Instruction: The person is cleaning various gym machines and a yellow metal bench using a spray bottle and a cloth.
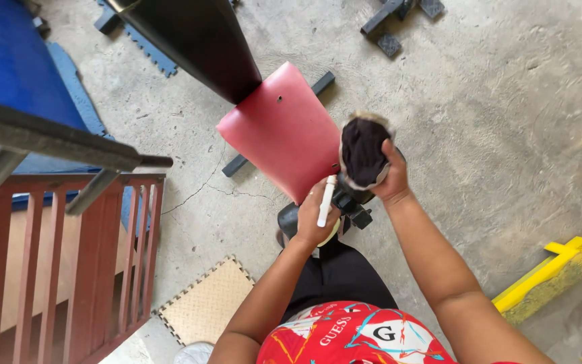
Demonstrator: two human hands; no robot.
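Your right hand [393,176] is clenched around a dark cloth [363,149], bunched into a wad with a paler frayed edge, and you hold it raised just beside the near right edge of the red seat pad [279,128]. Whether the cloth touches the pad I cannot tell; it looks to sit at or just over the edge. Your left hand [314,217] grips a slim white tube-like thing [326,201], maybe a marker or a small bottle, held upright below the pad's near end; its kind is too small to make out, and so is anything inside it.

As a judgement, the wiping of this bench looks to be in hand rather than finished: the cloth is up at the pad, not laid aside, and the red surface shows a dull sheen with no clear wet streak, so how much is covered I cannot say. The black back pad [197,40] beyond shows no contact.

Below your hands sits the black frame hardware [351,205] of the bench. Around you: a cracked concrete floor [493,135], a tan foam tile [207,303], blue mats [8,61], a wooden railing [69,256] and yellow frames [554,273] at right. No open container is in view.
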